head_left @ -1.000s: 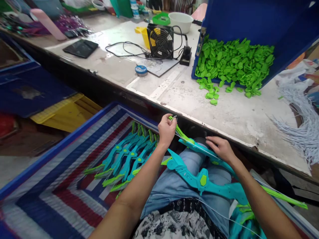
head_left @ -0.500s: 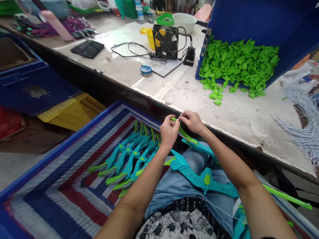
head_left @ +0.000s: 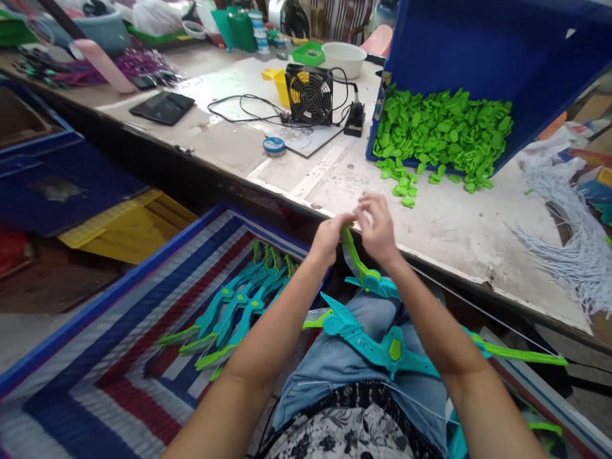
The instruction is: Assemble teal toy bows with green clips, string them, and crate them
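Note:
My left hand (head_left: 329, 241) is closed at the tip of a toy bow's green limb (head_left: 352, 252), just below the table edge; its fingertips cover the tip. Close beside it, my right hand (head_left: 377, 233) has its fingers apart and slightly blurred, with nothing visible in them. The bow's teal body passes under my right forearm, and a white string (head_left: 507, 312) runs to its far green tip. A second teal toy bow (head_left: 363, 338) lies across my lap. Several more toy bows (head_left: 243, 293) lie side by side to the left.
The bows at left rest on striped cloth in a blue-rimmed tray (head_left: 115, 280). On the table (head_left: 335, 178), a tipped blue bin (head_left: 444, 51) spills small green parts (head_left: 444, 134). A fan (head_left: 310, 95), a blue tin (head_left: 274, 146) and white strings (head_left: 568, 248) are also there.
My right hand has gone from a pinch at the bow tip to raised, spread fingers. My left hand stays at the tip. The view has shifted slightly.

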A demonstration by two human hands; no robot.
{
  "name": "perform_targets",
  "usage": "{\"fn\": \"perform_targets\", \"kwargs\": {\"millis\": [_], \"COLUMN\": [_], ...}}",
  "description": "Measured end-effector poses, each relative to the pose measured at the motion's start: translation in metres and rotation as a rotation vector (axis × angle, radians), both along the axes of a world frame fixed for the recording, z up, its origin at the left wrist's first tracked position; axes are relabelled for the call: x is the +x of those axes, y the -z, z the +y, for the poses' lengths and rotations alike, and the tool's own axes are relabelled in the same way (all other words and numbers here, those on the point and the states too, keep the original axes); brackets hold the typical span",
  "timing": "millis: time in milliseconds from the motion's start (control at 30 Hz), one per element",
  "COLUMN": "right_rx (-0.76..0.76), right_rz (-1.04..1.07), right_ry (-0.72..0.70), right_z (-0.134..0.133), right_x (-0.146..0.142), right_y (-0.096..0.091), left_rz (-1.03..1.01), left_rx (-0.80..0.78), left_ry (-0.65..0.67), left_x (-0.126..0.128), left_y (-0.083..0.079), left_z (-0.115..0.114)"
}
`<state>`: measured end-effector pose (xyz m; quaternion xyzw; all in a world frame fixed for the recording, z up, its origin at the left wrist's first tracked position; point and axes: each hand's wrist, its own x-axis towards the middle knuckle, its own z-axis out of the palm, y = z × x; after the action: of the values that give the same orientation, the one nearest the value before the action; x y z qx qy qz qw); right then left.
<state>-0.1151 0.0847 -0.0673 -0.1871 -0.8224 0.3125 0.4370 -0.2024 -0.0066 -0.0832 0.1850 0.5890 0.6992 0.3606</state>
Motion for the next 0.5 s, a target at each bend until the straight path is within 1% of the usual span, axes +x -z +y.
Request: {"fn": "perform_targets", "kwargs": {"millis": [33,67,100,133,200,267,300,333,367,433,500], "right_rx": [-0.029,-0.068,-0.118,-0.173,-0.273,-0.332,-0.341,-0.341,-0.335,-0.325,-0.331], "right_rz": [0.008,0.018,0.032,0.048,0.082,0.108,0.122,0.140,0.160,0.194,0.209], "right_ry": [-0.024,-0.030,-0.017,0.000,0.020,0.036,0.056,0.083,0.115,0.163,0.171], "right_z": [-0.019,-0.033,-0.043,-0.048,-0.047,-0.038,-0.034,-0.031,-0.029,-0.029,-0.032], "right_x": [0.003,0.005,0.007,0.007,0.004,-0.004,-0.008,-0.012,-0.016,-0.022,-0.026], "right_y": [0.008,0.017,0.027,0.035,0.046,0.049,0.047,0.045,0.042,0.036,0.033], "left_rz": [-0.121,-0.183,-0.177,-0.103,0.182,0.476,0.563,0.586,0.550,0.388,0.229], "left_rx": [-0.002,-0.008,-0.022,-0.043,-0.093,-0.108,-0.091,-0.061,-0.025,0.029,0.034], "left_ry": [0.012,0.019,0.017,0.004,-0.054,-0.115,-0.131,-0.137,-0.136,-0.110,-0.059], "left_x": [-0.004,-0.008,-0.012,-0.014,-0.017,-0.016,-0.015,-0.013,-0.011,-0.010,-0.012], "left_y": [-0.002,-0.004,-0.006,-0.008,-0.012,-0.015,-0.016,-0.015,-0.015,-0.013,-0.011], "left_z": [0.003,0.005,0.006,0.006,0.003,-0.002,-0.003,-0.004,-0.004,-0.004,-0.003]}}
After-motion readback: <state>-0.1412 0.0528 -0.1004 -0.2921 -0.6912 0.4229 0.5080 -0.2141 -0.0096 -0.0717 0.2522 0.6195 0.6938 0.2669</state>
